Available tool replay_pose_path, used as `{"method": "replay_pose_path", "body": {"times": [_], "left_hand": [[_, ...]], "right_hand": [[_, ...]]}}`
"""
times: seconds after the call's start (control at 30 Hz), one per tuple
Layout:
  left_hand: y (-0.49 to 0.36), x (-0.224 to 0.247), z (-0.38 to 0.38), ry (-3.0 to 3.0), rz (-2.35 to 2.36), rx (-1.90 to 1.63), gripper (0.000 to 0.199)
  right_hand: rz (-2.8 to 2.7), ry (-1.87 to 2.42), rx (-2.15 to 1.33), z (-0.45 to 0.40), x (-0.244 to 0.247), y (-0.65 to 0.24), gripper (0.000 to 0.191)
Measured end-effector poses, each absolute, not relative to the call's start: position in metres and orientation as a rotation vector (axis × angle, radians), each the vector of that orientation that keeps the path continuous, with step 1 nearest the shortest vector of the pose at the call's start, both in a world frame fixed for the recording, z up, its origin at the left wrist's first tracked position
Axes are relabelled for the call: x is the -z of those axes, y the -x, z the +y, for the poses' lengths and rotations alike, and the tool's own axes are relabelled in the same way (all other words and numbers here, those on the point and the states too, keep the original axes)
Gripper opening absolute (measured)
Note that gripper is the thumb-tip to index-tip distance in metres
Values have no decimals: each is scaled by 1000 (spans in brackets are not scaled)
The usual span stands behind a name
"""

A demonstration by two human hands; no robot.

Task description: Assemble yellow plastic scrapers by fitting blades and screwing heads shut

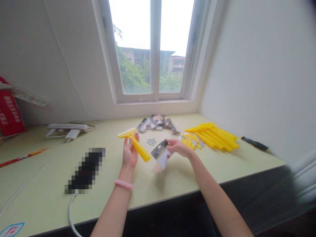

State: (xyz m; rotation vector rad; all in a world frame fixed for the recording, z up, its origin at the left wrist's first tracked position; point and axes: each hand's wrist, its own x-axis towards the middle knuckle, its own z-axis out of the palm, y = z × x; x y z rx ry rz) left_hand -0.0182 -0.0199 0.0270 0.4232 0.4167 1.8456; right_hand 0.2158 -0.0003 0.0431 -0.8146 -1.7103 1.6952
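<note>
My left hand (130, 154) grips a yellow scraper (140, 148), its wide blade end pointing up and left and its handle slanting down to the right. A pink coil band circles that wrist. In my right hand (179, 148) is a clear plastic bag with a black printed header (160, 150), held by its upper right corner and hanging above the table. The scraper and the bag are apart. A small pile of screws (151, 141) lies just beyond, between the two hands. Yellow scraper heads (190, 141) rest behind my right hand.
More packaging bags (158, 123) are heaped near the window. Yellow handles (214, 136) lie stacked at right, beside a black-handled screwdriver (254, 143) near the wall. At left are a blurred-out dark object (85, 171) with a white cable, a power strip (67, 127) and a red pencil-like stick (23, 158).
</note>
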Motion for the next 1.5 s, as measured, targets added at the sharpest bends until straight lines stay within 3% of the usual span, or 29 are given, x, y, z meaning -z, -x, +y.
{"method": "replay_pose_path", "body": {"times": [0.37,0.63,1.5], "left_hand": [[9,-26,-21,-519,433,-1743,21],[7,-23,-21,-609,459,-1649,29],[5,-25,-33,-819,509,-1404,15]], "right_hand": [[-1621,666,-1513,-6,-40,-193,38],[-1526,690,-1370,-1,-35,-194,35],[-1388,761,-1381,-7,-34,-184,33]]}}
